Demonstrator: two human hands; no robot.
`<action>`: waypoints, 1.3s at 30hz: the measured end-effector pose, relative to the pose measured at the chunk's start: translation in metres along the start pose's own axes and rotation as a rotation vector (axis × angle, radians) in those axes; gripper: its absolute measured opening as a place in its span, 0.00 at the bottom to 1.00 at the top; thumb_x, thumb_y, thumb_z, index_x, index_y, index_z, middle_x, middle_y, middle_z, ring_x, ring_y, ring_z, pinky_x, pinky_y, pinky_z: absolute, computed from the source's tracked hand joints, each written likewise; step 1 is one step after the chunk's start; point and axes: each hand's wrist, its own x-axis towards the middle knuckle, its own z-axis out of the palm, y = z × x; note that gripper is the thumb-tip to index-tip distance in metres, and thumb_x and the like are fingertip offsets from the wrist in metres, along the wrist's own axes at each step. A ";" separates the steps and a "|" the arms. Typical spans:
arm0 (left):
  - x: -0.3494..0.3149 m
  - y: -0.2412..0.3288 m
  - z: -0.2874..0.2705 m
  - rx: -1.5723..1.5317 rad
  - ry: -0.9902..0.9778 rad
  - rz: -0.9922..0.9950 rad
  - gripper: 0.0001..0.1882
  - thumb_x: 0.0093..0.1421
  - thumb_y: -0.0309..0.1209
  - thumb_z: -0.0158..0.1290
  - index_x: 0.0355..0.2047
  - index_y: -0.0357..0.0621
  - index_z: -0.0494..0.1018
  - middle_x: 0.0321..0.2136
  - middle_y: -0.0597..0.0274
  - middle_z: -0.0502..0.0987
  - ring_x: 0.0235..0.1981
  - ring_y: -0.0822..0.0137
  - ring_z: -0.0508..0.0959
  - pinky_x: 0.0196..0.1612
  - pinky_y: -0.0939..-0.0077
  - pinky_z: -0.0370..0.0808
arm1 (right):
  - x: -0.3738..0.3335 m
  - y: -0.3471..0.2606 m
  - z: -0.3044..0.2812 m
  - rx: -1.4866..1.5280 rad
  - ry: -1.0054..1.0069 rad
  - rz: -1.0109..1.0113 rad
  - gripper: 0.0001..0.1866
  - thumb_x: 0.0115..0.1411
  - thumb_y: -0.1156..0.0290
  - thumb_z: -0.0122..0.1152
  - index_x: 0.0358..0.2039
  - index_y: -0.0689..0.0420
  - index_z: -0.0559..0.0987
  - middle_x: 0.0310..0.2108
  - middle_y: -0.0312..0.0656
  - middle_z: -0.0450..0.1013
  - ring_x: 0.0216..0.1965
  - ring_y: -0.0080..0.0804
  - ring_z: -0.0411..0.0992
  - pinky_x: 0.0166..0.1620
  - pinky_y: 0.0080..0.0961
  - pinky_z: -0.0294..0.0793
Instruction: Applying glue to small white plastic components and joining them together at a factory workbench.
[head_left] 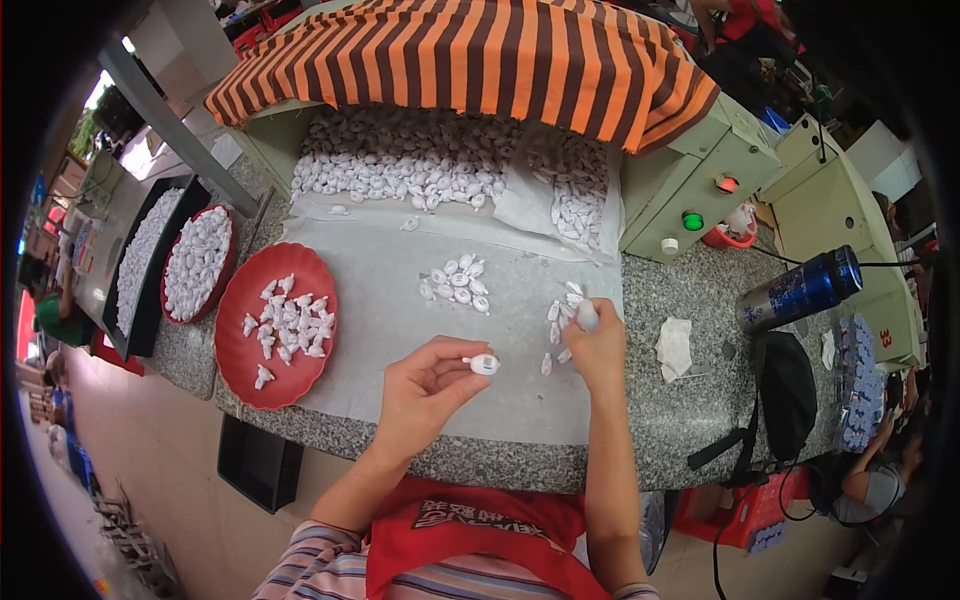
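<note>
My left hand [428,388] pinches a small white molded piece [484,364] with a blue mark between thumb and fingers, above the pale sheet [400,340]. My right hand [600,345] is closed round a smooth white rounded object [587,316]; its kind is not plain. Next to the right hand lie several loose white pieces [554,322]. A small cluster of similar pieces [458,284] sits on the sheet, farther off between my hands. To the left, a red scalloped plate [240,350] carries more of them.
A greenish machine [690,190] under a striped orange-brown cloth [450,50] holds a heap of white pieces [400,165]. A filled red bowl [232,250] and black tray [115,325] stand left. Rightward are a crumpled tissue [674,345], blue bottle [800,288] and black pouch [785,390].
</note>
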 end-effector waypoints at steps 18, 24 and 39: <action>0.006 -0.016 -0.003 -0.130 -0.048 -0.080 0.18 0.51 0.15 0.51 0.44 0.32 0.67 0.36 0.55 0.74 0.40 0.65 0.75 0.42 0.77 0.72 | -0.067 -0.073 -0.021 0.270 -0.233 -0.095 0.07 0.47 0.80 0.61 0.29 0.62 0.78 0.22 0.35 0.74 0.24 0.14 0.69 0.28 0.11 0.67; 0.005 -0.013 -0.001 -0.092 -0.050 -0.040 0.18 0.49 0.14 0.51 0.43 0.31 0.68 0.36 0.54 0.75 0.39 0.69 0.75 0.43 0.78 0.72 | -0.076 -0.083 -0.033 0.199 -0.283 -0.211 0.07 0.46 0.81 0.62 0.29 0.62 0.78 0.23 0.34 0.73 0.25 0.14 0.68 0.29 0.11 0.66; 0.004 0.001 0.000 0.015 -0.071 -0.064 0.14 0.47 0.13 0.54 0.37 0.30 0.73 0.31 0.56 0.75 0.34 0.69 0.76 0.39 0.79 0.74 | -0.082 -0.077 -0.022 0.264 -0.278 -0.304 0.06 0.46 0.82 0.62 0.27 0.62 0.78 0.22 0.36 0.72 0.23 0.17 0.67 0.26 0.13 0.64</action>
